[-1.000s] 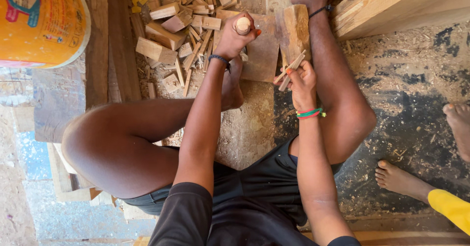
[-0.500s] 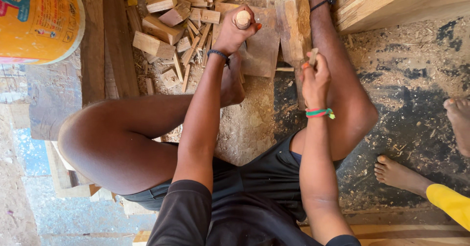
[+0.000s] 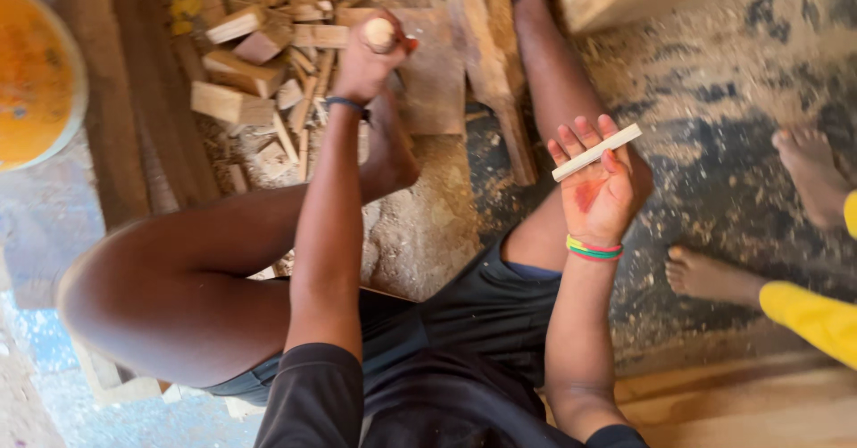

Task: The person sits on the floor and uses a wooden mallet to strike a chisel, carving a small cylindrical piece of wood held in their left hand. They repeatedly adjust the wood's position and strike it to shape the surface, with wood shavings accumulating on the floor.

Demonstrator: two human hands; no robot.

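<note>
Wood: pale stick (image 3: 596, 152) lies across the open right hand (image 3: 600, 189), palm up, fingers spread to balance it.
Left hand (image 3: 368, 55): fist closed round a wooden handle (image 3: 380, 32), above the scrap blocks (image 3: 259, 64).

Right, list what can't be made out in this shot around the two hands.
- Head view: the tool in the left hand shows only a round wooden end; the fist hides the rest.
- The red mark on the right hand, under the stick: too small to tell what it is.
- The orange tub is cut off by the left edge.
- The wood offcuts are blurred.
- Another person's feet: the right edge cuts off the body.
</note>
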